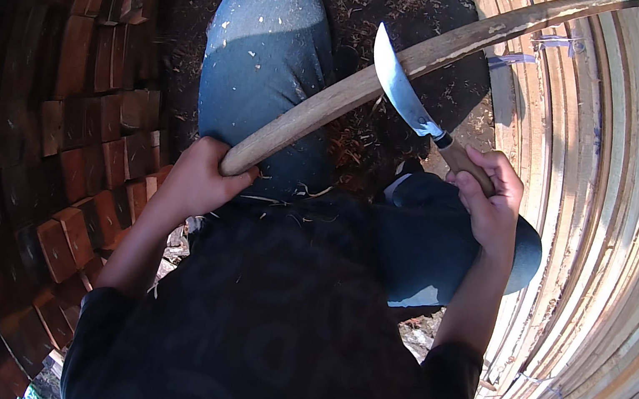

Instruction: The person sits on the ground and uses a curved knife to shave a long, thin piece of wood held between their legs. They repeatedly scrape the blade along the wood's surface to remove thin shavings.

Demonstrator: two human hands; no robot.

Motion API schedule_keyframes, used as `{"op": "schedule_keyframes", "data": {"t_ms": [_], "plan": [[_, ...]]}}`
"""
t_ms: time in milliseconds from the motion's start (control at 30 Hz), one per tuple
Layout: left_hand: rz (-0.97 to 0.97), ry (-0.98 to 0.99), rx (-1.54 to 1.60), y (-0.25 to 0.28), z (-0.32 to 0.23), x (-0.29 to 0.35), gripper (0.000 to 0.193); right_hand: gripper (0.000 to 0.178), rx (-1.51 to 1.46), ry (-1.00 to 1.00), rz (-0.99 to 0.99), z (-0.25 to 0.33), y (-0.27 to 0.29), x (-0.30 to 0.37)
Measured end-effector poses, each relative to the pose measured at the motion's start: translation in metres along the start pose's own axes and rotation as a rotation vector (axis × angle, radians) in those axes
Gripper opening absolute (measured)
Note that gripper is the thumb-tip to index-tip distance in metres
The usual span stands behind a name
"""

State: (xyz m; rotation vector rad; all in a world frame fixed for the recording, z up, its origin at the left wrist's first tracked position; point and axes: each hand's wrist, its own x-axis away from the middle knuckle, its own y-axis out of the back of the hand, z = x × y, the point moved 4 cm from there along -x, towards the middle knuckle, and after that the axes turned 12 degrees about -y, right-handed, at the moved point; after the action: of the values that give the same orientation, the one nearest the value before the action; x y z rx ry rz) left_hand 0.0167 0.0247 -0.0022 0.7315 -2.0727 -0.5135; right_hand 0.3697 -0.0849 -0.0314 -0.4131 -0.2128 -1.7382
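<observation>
A long, slightly bent wooden pole (327,105) slants from my lap up to the far right, crossing over my left thigh. My left hand (203,180) is closed around its near end. In my right hand (491,196) is a curved knife (399,90) with a shiny blade and a wooden handle, the fingers wrapped round the grip. The blade lies across the pole in this view, its tip pointing up and left; whether it touches the wood I cannot tell. Pale scraped patches show along the pole's far part.
Stacked light-coloured boards (582,244) curve along my right side; the pole's far end passes over them. Reddish-brown wooden blocks (81,160) are piled on my left. Shavings lie on the dark ground (377,6) ahead and on my jeans (265,47).
</observation>
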Motion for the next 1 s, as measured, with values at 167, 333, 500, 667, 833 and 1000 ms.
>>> {"op": "schedule_keyframes", "data": {"t_ms": [167, 333, 500, 667, 833, 1000], "plan": [[0.032, 0.073, 0.024, 0.002, -0.01, -0.003, 0.039, 0.028, 0.024, -0.045, -0.118, 0.008, 0.009, -0.005], [-0.039, 0.001, 0.049, -0.001, -0.007, 0.003, 0.037, 0.029, -0.283, 0.082, -0.238, 0.011, 0.01, 0.001], [-0.008, 0.001, 0.037, 0.002, -0.005, 0.001, 0.036, 0.028, 0.106, 0.038, -0.15, 0.004, -0.004, 0.001], [-0.064, 0.021, 0.021, 0.003, -0.014, 0.0, 0.035, 0.03, -0.017, -0.146, -0.142, -0.001, -0.002, -0.002], [-0.031, -0.009, 0.04, 0.0, -0.009, 0.0, 0.037, 0.027, -0.158, 0.191, -0.368, 0.014, 0.018, 0.0], [0.013, 0.016, 0.033, 0.0, -0.008, -0.001, 0.037, 0.03, 0.204, 0.236, -0.142, 0.003, -0.002, -0.003]]}}
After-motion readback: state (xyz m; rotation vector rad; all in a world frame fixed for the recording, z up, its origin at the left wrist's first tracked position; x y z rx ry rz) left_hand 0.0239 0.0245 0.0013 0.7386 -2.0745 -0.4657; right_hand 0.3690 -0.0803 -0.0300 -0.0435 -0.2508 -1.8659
